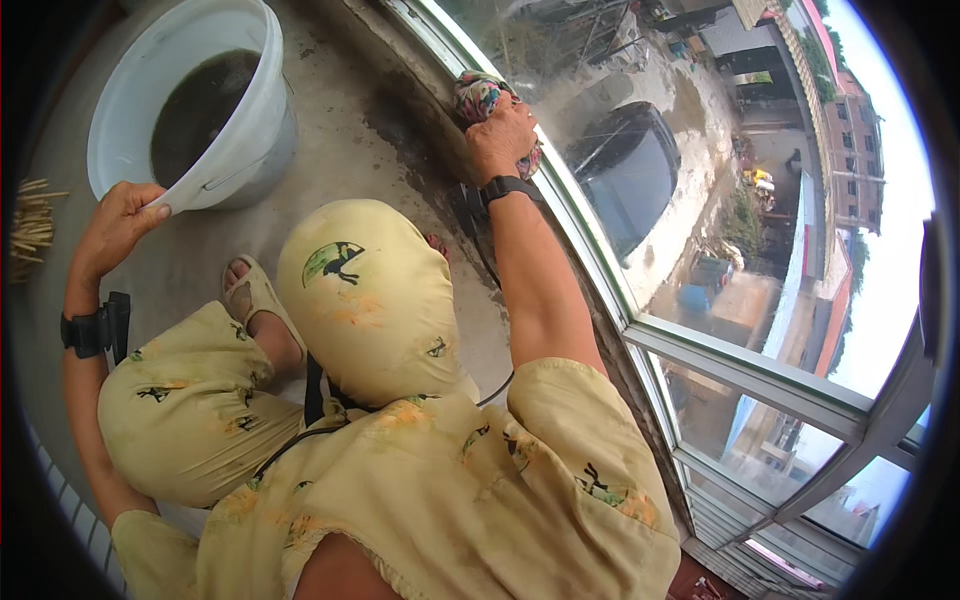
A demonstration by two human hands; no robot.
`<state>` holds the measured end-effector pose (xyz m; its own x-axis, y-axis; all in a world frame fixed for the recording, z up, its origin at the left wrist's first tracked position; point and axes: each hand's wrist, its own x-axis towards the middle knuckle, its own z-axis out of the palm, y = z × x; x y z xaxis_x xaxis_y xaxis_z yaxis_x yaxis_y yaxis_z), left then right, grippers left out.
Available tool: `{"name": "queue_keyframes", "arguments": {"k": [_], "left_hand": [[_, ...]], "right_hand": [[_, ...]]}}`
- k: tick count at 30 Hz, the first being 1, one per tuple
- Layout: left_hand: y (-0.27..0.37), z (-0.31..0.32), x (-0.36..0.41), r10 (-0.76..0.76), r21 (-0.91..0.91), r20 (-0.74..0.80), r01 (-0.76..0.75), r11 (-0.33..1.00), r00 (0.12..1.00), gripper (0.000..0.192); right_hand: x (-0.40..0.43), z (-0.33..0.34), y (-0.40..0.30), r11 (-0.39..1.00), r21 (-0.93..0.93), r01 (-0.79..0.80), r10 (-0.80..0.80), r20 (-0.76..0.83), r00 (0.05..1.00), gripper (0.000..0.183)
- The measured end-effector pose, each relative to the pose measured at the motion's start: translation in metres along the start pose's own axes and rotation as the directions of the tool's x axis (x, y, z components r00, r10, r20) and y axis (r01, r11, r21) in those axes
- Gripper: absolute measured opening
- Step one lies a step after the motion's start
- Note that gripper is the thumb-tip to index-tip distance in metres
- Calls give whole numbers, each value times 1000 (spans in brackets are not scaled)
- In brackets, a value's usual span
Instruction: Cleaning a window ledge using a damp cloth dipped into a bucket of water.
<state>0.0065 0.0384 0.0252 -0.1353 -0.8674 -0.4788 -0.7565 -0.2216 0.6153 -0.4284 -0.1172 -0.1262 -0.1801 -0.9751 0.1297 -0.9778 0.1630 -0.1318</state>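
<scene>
My left hand (122, 229) grips the near rim of a white plastic bucket (251, 161), thumb over the edge. Dark, murky water (201, 112) lies in the bucket, which appears tilted towards me. With my right hand (506, 137) I press a bunched, flower-patterned cloth (478, 96) against the bottom rail of a metal window frame (559, 172). Part of the cloth is hidden under my palm and fingers. The glass pane (600, 75) rises just beyond that hand.
Below the window runs a dirty ledge (427, 97), with a dark wet patch (416, 150) on the concrete floor (330, 97). A bundle of straw-like stalks (31, 225) is at the far left. A black cable (496, 390) passes beside my knee. Through the glass, a dark car (626, 172) stands outside.
</scene>
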Motion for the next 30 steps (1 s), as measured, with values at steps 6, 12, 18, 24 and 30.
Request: {"name": "queue_keyframes", "arguments": {"k": [6, 12, 18, 24, 30], "left_hand": [[-38, 2, 3, 92, 17, -35, -92, 996, 995, 25], [-43, 0, 12, 109, -20, -39, -110, 994, 993, 27], [-37, -3, 9, 55, 19, 11, -56, 998, 998, 26], [-22, -6, -2, 19, -40, 19, -18, 999, 1000, 27], [30, 1, -5, -73, 112, -72, 80, 990, 995, 24]], "right_hand": [[-56, -25, 95, 997, -46, 55, -54, 17, 998, 54], [-163, -66, 267, 929, -89, -360, 359, -21, 933, 44], [-207, -106, 327, 822, -556, -126, 162, 16, 987, 46], [-207, -80, 312, 842, -288, -455, 443, -110, 890, 62], [-200, -76, 306, 848, -170, -503, 507, -21, 862, 54]]}}
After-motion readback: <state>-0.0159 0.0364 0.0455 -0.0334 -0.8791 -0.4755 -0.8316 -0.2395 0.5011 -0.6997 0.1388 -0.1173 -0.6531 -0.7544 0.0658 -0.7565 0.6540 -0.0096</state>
